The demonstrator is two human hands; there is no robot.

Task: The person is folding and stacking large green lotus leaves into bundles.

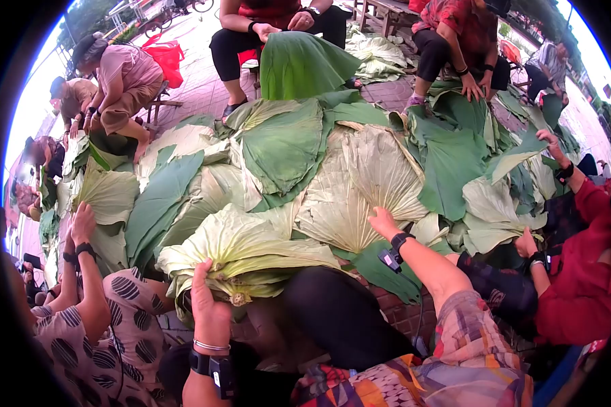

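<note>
My left hand (210, 308), with a bracelet and a strapped device at the wrist, grips a folded stack of pale green leaves (244, 244). The cut stem ends show beside its thumb. My right hand (385, 222) reaches out over a large pale leaf (349, 190) on the pile. Its fingers are bent down at the leaf's lower edge, and what they hold, if anything, is too small to make out. A dark green leaf (390, 268) lies below my right forearm.
A long heap of large leaves (282, 146) spreads across the brick paving (200, 81). People sit around it on both sides and opposite, several handling leaves. One opposite holds up a green leaf (305, 64). A co-worker's hand (526, 243) is at the right.
</note>
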